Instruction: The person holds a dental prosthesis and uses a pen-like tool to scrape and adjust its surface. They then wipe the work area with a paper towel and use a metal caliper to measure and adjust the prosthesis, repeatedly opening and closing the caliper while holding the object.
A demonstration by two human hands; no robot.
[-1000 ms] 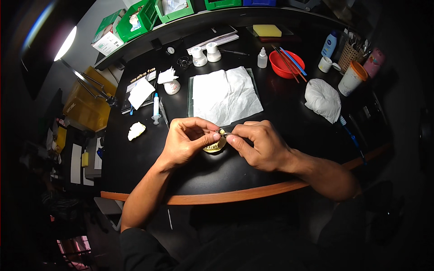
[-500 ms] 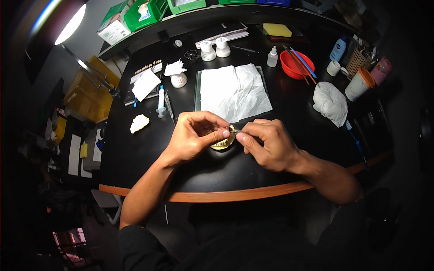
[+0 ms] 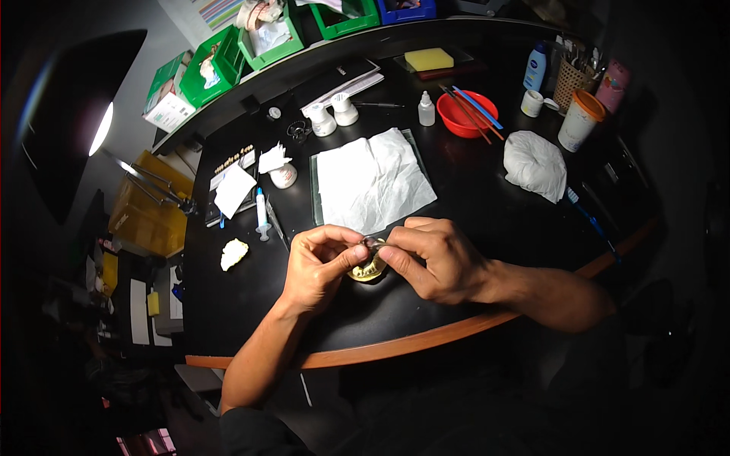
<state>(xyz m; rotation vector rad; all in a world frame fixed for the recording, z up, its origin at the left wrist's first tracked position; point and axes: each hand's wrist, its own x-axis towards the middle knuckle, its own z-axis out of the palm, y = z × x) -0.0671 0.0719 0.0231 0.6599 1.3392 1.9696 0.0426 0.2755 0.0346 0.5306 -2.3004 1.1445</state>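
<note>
Close to the front of the black table, a yellowish dental cast (image 3: 368, 275) with a row of teeth lies beneath my fingers. My left hand (image 3: 315, 270) is closed, thumb and fingers pinching the left side of a small shiny metal piece (image 3: 373, 242) at the cast's upper edge. From the other side, my right hand (image 3: 437, 262) pinches the same piece between thumb and bent forefinger. Its exact kind is mostly hidden by the fingertips. Beyond the hands, white tissue sheets (image 3: 372, 178) lie on a glass plate.
To the left are a syringe (image 3: 262, 216), tweezers (image 3: 278, 220) and a pale crumpled lump (image 3: 234, 254). Two white jars (image 3: 333, 114), a dropper bottle (image 3: 426, 110) and a red bowl (image 3: 460, 121) stand farther back. A white bundle (image 3: 534, 163) and blue toothbrush (image 3: 591, 216) are at right.
The whole view has tilted and shifted, so the table sits lower and turned. Both hands still pinch over the cast, and more of its teeth show between them.
</note>
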